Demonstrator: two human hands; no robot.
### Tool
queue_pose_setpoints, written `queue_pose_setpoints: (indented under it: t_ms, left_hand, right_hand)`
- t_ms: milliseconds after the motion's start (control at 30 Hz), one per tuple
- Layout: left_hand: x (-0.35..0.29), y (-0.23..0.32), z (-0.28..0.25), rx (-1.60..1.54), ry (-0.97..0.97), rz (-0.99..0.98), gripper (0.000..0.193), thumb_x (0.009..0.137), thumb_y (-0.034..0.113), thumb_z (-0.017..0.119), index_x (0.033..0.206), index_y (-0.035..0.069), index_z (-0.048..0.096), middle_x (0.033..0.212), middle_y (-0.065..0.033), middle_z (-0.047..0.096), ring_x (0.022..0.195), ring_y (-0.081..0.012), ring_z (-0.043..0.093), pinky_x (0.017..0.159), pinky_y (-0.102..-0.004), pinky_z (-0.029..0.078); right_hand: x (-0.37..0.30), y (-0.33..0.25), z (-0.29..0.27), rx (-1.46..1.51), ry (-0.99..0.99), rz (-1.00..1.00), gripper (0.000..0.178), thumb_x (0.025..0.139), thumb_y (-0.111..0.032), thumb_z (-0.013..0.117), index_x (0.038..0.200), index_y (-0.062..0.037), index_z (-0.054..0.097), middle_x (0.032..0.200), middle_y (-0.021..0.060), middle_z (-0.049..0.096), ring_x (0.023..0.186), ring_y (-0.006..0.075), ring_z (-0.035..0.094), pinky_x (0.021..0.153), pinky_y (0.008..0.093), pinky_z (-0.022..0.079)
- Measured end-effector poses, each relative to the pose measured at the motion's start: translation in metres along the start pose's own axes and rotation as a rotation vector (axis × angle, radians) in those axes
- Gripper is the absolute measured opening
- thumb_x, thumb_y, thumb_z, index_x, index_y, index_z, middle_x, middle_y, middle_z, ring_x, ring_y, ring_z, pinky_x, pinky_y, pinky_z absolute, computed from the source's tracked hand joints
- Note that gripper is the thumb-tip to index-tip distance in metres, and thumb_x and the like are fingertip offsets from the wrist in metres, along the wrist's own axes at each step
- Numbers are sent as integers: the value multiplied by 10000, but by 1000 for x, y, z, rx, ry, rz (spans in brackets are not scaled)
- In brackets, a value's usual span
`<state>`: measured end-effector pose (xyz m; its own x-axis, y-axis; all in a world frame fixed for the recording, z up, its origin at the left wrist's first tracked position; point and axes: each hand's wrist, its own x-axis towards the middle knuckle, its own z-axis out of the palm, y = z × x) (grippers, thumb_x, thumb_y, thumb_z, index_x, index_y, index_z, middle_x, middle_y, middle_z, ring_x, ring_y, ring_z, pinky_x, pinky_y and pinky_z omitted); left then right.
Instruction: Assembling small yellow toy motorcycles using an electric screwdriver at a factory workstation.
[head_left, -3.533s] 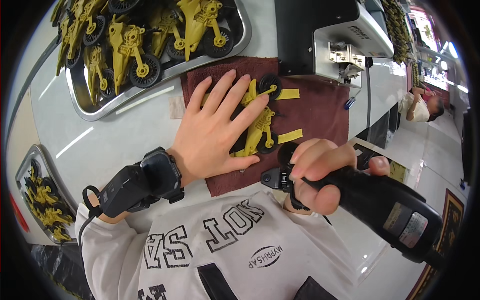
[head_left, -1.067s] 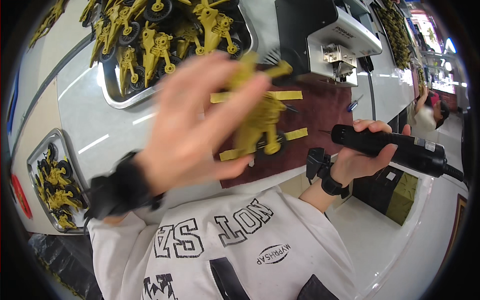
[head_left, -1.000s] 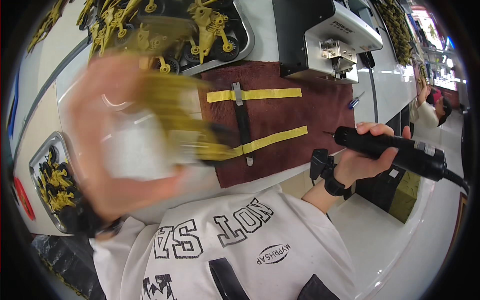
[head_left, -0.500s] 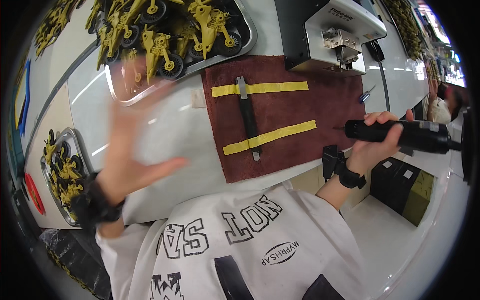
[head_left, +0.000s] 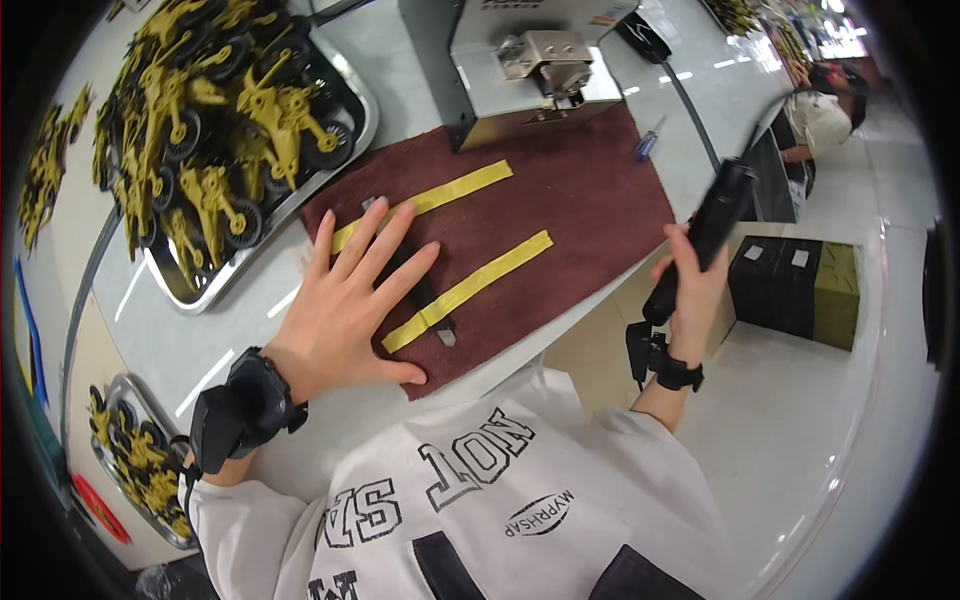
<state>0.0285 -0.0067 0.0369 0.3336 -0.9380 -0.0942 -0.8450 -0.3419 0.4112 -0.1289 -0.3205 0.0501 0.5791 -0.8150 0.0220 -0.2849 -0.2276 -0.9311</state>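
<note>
There's the black cylindrical tool [head_left: 718, 218], slanting in the right hand [head_left: 692, 285]! Flat on the maroon cloth [head_left: 600, 190], the dark, metal-ended bar [head_left: 422, 294] crosses two yellow strips [head_left: 490, 278], partly hidden by the left hand [head_left: 345, 315].

– I see a flat, brownish-red cloth mat [head_left: 600, 195].
– The two long, thin tape strips [head_left: 480, 283] on it are bright yellow stripes.
– The long, thin bar [head_left: 420, 292] is black with grey ends.
– The little motorbikes [head_left: 275, 112] are yellow with black wheels, and their shiny metal tray [head_left: 364, 100] is silver.
– The long, round tool [head_left: 720, 212] is black.
– And the loose cloth shirt [head_left: 580, 450] is white, with black outlined letters.
</note>
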Motion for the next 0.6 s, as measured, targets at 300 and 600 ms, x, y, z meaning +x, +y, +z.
queue_pose_setpoints:
  t_ms: [300,600]
  left_hand:
    - [3,7,1,-6,-4,-47,1082,493,621,754,1379,134,366,1480,-244,137,1348,-503,77,1061,-622,82]
    - [8,22,15,-75,97,-116,1038,471,534,790,1353,148,401,1477,-253,136,1336,-515,99,996,-681,145]
  right_hand:
    - [28,20,1,-454,40,-27,552,711,-212,752,1124,20,468,849,133,601,758,277,591,717,346,472]
    - [73,18,5,-693,-5,-289,581,707,-180,734,1166,-8,421,940,208,624,820,328,638,712,382,483]
